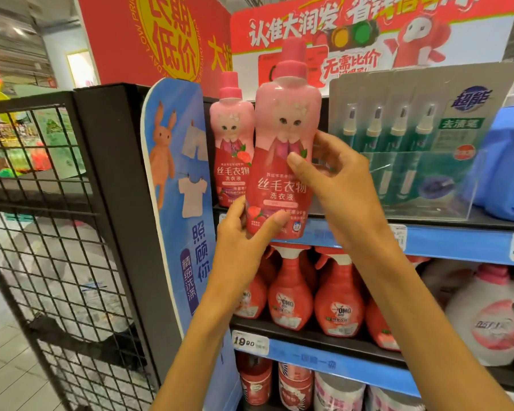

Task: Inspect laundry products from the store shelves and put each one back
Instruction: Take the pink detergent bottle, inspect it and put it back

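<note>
- the pink detergent bottle with the cat label is held upright in front of the top shelf, off its surface, its base level with the blue price rail, label facing the camera.
- the left hand cups the bottle's lower part, thumb pressed across the front near the base; the right hand holds the waist, thumb on the label and the other fingers curled round the far side. both hands are closed around the bottle, neither spread open.
- risk one: a matching second bottle stands on the shelf just beside and behind the held one. sliding the held bottle back in at a slant could knock that neighbour over, as it looks tall and narrow-based.
- risk two: the clear display tray of stain pens sits close on the right; the right knuckles could catch its edge on the way in.
- risk three: the glossy wrap looks slick, so letting go with one hand early may let the bottle twist or slip down toward the red spray bottles on the shelf below.
- risk four: setting the base half on the shelf lip would leave it ready to tip forward.
</note>
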Demonstrator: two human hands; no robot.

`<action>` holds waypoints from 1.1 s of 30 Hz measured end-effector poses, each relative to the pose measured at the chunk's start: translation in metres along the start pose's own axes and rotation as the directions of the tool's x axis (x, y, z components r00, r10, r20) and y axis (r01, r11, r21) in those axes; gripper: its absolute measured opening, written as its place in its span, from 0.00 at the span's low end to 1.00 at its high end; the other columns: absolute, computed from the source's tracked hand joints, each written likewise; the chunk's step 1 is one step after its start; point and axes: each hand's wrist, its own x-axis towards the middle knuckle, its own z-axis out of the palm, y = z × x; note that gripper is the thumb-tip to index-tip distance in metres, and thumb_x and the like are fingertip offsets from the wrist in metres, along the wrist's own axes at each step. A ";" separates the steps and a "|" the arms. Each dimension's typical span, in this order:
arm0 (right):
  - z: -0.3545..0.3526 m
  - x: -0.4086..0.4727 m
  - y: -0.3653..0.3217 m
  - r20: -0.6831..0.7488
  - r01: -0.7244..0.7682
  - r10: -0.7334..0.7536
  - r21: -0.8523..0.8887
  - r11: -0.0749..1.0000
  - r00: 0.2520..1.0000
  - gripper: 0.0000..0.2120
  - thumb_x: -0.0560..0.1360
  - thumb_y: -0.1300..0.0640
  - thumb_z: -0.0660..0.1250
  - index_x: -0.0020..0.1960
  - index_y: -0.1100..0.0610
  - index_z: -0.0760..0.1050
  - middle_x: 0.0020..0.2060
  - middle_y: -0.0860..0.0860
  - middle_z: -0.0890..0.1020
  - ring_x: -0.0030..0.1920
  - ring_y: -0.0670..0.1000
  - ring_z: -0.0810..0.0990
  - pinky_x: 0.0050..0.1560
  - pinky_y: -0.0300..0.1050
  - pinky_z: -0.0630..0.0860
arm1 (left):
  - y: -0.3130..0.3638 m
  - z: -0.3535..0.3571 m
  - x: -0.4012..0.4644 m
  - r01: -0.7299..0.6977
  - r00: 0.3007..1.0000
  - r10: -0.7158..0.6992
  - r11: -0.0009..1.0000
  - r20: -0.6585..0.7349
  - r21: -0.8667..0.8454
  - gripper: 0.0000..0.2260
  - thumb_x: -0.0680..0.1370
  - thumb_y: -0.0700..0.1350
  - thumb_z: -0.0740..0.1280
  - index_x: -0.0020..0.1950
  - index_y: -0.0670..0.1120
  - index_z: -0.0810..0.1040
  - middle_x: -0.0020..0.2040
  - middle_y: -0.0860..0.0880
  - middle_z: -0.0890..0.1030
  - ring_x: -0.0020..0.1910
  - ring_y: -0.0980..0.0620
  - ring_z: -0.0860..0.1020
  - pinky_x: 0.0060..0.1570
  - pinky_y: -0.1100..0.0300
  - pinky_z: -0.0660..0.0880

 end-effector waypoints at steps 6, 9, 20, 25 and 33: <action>-0.008 -0.004 0.004 0.230 -0.202 0.150 0.221 0.954 0.962 0.20 0.73 0.54 0.69 0.63 0.58 0.72 0.50 0.50 0.84 0.49 0.47 0.83 0.46 0.40 0.79 | 0.005 -0.006 -0.041 0.110 0.994 -0.112 0.987 -0.007 -0.114 0.21 0.65 0.53 0.72 0.56 0.47 0.79 0.48 0.52 0.85 0.47 0.54 0.84 0.43 0.67 0.78; -0.001 -0.005 0.007 0.318 -0.356 0.243 0.373 0.857 0.916 0.25 0.77 0.49 0.62 0.67 0.64 0.69 0.57 0.61 0.81 0.54 0.56 0.81 0.55 0.50 0.79 | -0.001 0.000 -0.057 0.192 0.981 -0.189 0.975 0.035 -0.111 0.23 0.63 0.54 0.73 0.56 0.48 0.79 0.47 0.52 0.86 0.47 0.54 0.84 0.42 0.65 0.79; -0.001 -0.030 0.025 0.395 -0.390 0.213 0.450 0.803 0.894 0.38 0.64 0.40 0.74 0.65 0.62 0.72 0.56 0.60 0.81 0.55 0.56 0.81 0.54 0.49 0.79 | -0.023 0.005 -0.074 0.322 0.946 -0.314 0.938 0.073 -0.127 0.29 0.69 0.66 0.56 0.59 0.48 0.77 0.50 0.50 0.85 0.49 0.54 0.84 0.44 0.66 0.79; -0.002 -0.035 0.025 0.479 -0.442 0.170 0.541 0.715 0.861 0.39 0.61 0.37 0.74 0.66 0.55 0.69 0.54 0.55 0.82 0.51 0.54 0.82 0.47 0.47 0.80 | -0.029 0.012 -0.085 0.416 0.903 -0.374 0.884 0.211 -0.213 0.21 0.72 0.66 0.56 0.52 0.58 0.82 0.52 0.52 0.85 0.53 0.54 0.83 0.47 0.64 0.79; 0.000 -0.036 0.016 0.169 -0.274 0.235 0.268 0.924 0.957 0.17 0.71 0.41 0.66 0.51 0.53 0.74 0.34 0.46 0.79 0.36 0.46 0.79 0.35 0.40 0.78 | -0.024 0.010 -0.069 0.268 0.906 -0.298 0.953 0.300 0.139 0.25 0.75 0.54 0.69 0.69 0.51 0.68 0.54 0.56 0.79 0.52 0.59 0.78 0.56 0.63 0.76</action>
